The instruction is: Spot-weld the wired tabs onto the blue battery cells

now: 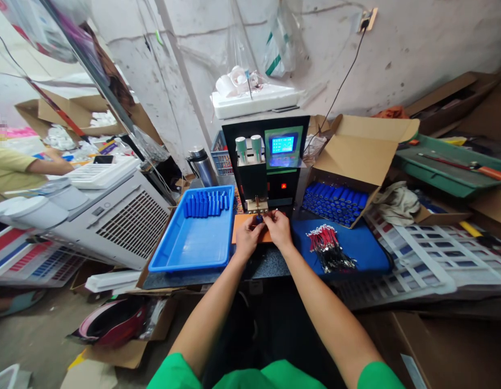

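Both my hands meet under the electrode tip of a black spot-welding machine (270, 162) with a lit blue screen. My left hand (247, 233) is closed on a small blue battery cell (259, 218), held upright beneath the tip. My right hand (277, 226) pinches something thin beside the cell's top; I cannot make out what it is. Both hands rest over an orange pad (239, 231). A bundle of red and black wire leads (329, 247) lies on a blue mat (364, 246) just right of my right hand.
A blue plastic tray (194, 243) on the left holds a row of blue cells (205, 204). An open cardboard box (356, 162) of blue cells stands at the right. A white air cooler (113, 216) and another person's arm (48, 166) are far left. A steel flask (200, 165) stands behind the tray.
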### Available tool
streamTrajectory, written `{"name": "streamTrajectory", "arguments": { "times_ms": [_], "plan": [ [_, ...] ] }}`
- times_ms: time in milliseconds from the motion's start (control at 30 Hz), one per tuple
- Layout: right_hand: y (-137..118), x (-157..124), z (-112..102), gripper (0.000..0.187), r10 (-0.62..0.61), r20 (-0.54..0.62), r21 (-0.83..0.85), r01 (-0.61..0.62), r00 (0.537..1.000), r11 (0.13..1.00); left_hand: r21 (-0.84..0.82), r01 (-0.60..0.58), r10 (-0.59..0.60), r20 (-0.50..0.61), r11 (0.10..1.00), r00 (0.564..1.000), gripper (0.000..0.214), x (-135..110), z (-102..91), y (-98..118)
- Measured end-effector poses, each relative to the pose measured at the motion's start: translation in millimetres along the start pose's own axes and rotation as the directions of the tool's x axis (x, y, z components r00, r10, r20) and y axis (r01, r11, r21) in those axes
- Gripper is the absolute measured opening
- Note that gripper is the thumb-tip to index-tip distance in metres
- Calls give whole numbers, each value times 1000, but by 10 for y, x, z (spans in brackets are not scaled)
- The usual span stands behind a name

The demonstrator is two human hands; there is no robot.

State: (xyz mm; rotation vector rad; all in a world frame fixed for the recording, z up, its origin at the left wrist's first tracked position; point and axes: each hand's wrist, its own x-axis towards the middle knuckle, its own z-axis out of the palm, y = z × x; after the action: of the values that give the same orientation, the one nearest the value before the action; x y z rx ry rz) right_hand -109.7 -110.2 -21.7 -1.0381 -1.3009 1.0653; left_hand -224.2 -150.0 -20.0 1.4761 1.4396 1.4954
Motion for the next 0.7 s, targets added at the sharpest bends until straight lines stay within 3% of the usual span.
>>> {"name": "streamTrajectory", "arguments": {
  "times_ms": [700],
  "plan": [
    [-21,-14,4,26,-12,7,9,12,1000,1000,57,-7,7,-16,998,1000,28,-16,1,2]
  ]
}}
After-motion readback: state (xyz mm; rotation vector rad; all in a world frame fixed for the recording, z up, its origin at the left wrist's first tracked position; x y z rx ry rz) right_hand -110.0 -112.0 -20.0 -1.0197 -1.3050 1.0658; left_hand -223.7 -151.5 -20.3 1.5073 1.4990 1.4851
